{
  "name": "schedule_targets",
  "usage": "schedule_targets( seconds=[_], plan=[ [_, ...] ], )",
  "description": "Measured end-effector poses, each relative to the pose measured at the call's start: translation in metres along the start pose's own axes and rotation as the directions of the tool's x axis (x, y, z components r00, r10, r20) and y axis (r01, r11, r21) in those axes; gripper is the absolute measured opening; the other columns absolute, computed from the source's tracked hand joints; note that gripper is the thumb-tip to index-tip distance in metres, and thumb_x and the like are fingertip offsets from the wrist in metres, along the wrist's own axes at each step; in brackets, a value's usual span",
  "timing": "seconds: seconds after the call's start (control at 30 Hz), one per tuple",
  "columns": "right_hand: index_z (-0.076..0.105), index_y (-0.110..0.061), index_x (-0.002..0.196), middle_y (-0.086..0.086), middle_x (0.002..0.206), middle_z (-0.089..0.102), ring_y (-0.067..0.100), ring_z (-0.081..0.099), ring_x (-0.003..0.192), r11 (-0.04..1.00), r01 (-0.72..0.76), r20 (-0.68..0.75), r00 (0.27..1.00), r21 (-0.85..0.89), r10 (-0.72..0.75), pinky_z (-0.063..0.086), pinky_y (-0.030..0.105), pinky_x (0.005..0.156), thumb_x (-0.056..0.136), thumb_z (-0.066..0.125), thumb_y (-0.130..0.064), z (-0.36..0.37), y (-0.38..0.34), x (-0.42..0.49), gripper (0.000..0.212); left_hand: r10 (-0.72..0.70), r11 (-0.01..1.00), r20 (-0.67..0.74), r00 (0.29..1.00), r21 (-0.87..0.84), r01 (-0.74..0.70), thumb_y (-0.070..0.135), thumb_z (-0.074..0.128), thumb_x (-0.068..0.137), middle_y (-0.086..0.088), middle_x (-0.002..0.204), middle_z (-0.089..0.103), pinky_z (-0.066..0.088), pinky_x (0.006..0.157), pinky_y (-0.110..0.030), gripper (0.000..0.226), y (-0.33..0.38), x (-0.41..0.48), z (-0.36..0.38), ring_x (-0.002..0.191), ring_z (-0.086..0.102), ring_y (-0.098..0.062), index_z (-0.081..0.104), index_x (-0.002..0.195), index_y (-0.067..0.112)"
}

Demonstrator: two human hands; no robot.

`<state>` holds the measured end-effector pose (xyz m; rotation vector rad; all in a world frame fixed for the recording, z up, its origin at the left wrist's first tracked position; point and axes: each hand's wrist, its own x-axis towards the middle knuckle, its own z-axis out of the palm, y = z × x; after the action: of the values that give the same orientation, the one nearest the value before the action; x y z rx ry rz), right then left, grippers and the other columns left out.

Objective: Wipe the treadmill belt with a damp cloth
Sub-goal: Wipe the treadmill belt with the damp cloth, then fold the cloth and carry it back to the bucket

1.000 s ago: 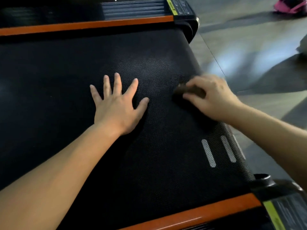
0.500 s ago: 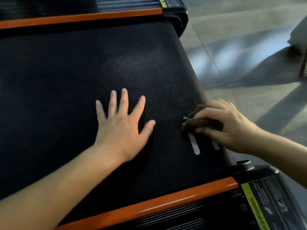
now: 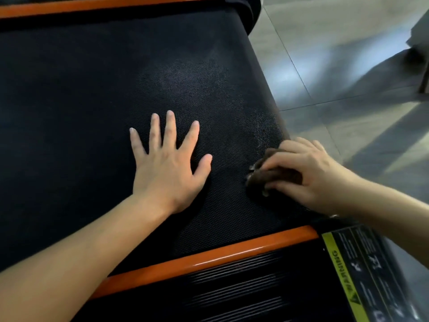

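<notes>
Head view, one frame.

- The left hand (image 3: 167, 168) is lying palm-down on the treadmill belt (image 3: 92, 101), about mid-width. Its fingers are straight and spread apart, with the thumb angled out to the right. It is holding nothing.
- The right hand (image 3: 308, 175) is gripping the cloth (image 3: 274, 175), a dark brown bunched wad, and is pressing it onto the belt. The fingers are curling over the top of the wad and the thumb is closing in on its near side. The cloth is showing in the gap between them and sticking out slightly past the fingertips toward the left hand.
- The cloth is sitting at the belt's right edge, just short of the near orange rail (image 3: 209, 256) and well apart from the left hand.
- A paler, dull patch is showing on the belt texture beyond the two hands.
- A yellow warning label (image 3: 334, 275) is lying on the black side deck, nearest the camera, below the right forearm.
- The far orange rail (image 3: 92, 5) is running along the top of the frame, and the grey tiled floor (image 3: 348, 66) is showing to the right.
</notes>
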<state>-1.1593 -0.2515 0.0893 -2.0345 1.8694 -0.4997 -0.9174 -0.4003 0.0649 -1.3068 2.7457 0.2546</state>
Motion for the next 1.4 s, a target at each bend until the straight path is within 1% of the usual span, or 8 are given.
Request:
schedule_targets(
  seconds=[0.2, 0.37, 0.5, 0.67, 0.87, 1.13, 1.27, 1.4],
  plan=[
    [0.068, -0.03, 0.109, -0.003, 0.097, 0.055, 0.028, 0.051, 0.098, 0.989, -0.112, -0.166, 0.982, -0.099, 0.095, 0.039, 0.045, 0.086, 0.083, 0.048, -0.06, 0.021, -0.009, 0.063, 0.045, 0.009, 1.0, 0.015, 1.0, -0.029, -0.009, 0.069, 0.008, 0.093, -0.012, 0.173, -0.011, -0.014, 0.121, -0.064, 0.077, -0.002, -0.001, -0.001, 0.157, -0.019, -0.033, 0.005, 0.164, 0.037],
    [0.069, -0.036, 0.105, -0.014, 0.093, 0.052, 0.016, 0.049, 0.092, 0.997, 0.062, 0.063, 0.996, 0.037, -0.064, 0.042, 0.044, 0.083, 0.082, 0.059, -0.056, 0.009, -0.015, -0.002, 0.032, 0.167, 0.984, 0.031, 0.985, -0.073, -0.164, 0.067, 0.008, 0.096, -0.007, 0.174, -0.006, -0.013, 0.124, -0.056, 0.077, -0.024, -0.021, -0.007, 0.159, -0.015, -0.026, 0.01, 0.165, 0.034],
    [0.072, -0.036, 0.104, -0.014, 0.09, 0.053, 0.016, 0.049, 0.091, 0.999, 0.007, -0.02, 1.0, 0.035, -0.007, 0.044, 0.052, 0.083, 0.082, 0.059, -0.055, 0.015, -0.021, 0.025, 0.031, 0.265, 0.962, 0.039, 0.964, -0.074, -0.261, 0.068, 0.011, 0.1, -0.002, 0.173, -0.005, -0.011, 0.125, -0.056, 0.071, -0.048, -0.05, -0.004, 0.159, -0.016, -0.02, 0.01, 0.164, 0.037],
    [0.073, -0.036, 0.107, -0.012, 0.097, 0.056, 0.015, 0.049, 0.094, 0.98, 0.197, 0.063, 0.978, 0.02, -0.197, 0.041, 0.046, 0.083, 0.083, 0.059, -0.056, 0.046, -0.06, 0.045, 0.033, 0.315, 0.949, 0.018, 0.949, -0.041, -0.314, 0.066, 0.014, 0.101, -0.001, 0.173, -0.003, -0.007, 0.126, -0.058, 0.069, -0.059, -0.053, 0.001, 0.159, -0.012, -0.02, 0.012, 0.164, 0.036],
    [0.072, -0.042, 0.108, -0.009, 0.098, 0.06, 0.016, 0.049, 0.092, 0.997, 0.041, 0.096, 0.994, 0.066, -0.048, 0.042, 0.049, 0.088, 0.079, 0.063, -0.059, 0.0, -0.01, -0.003, 0.035, 0.301, 0.951, -0.011, 0.954, -0.074, -0.301, 0.066, 0.016, 0.102, -0.002, 0.173, 0.002, -0.007, 0.126, -0.057, 0.07, -0.055, -0.054, 0.003, 0.16, -0.008, -0.021, 0.018, 0.163, 0.033],
    [0.07, -0.053, 0.107, -0.025, 0.105, 0.063, 0.003, 0.059, 0.103, 0.98, -0.144, 0.185, 0.976, 0.138, 0.118, 0.04, 0.011, 0.09, 0.066, 0.081, -0.044, -0.031, 0.004, -0.031, 0.043, 0.297, 0.939, -0.039, 0.954, -0.17, -0.299, 0.06, 0.026, 0.101, -0.003, 0.173, 0.011, -0.008, 0.127, -0.051, 0.068, -0.058, -0.059, -0.003, 0.16, -0.002, -0.018, 0.029, 0.161, 0.027],
    [0.069, -0.056, 0.104, -0.022, 0.104, 0.066, 0.002, 0.064, 0.097, 0.939, -0.234, 0.042, 0.972, 0.253, 0.231, 0.047, 0.013, 0.086, 0.07, 0.073, -0.054, -0.035, -0.016, -0.031, 0.035, 0.276, 0.935, -0.053, 0.96, -0.219, -0.28, 0.056, 0.035, 0.098, -0.009, 0.169, 0.027, 0.007, 0.128, -0.054, 0.066, -0.063, -0.068, -0.01, 0.159, 0.014, -0.023, 0.044, 0.154, 0.022],
    [0.068, -0.044, 0.109, -0.012, 0.102, 0.066, 0.004, 0.064, 0.101, 0.919, -0.133, -0.086, 0.98, 0.372, 0.177, 0.046, 0.016, 0.091, 0.079, 0.072, -0.046, -0.006, -0.07, 0.006, 0.029, 0.24, 0.931, -0.108, 0.965, -0.256, -0.261, 0.051, 0.042, 0.099, -0.012, 0.149, 0.055, 0.033, 0.119, -0.05, 0.057, -0.072, -0.08, -0.024, 0.143, 0.045, -0.028, 0.062, 0.139, 0.015]
  ],
)
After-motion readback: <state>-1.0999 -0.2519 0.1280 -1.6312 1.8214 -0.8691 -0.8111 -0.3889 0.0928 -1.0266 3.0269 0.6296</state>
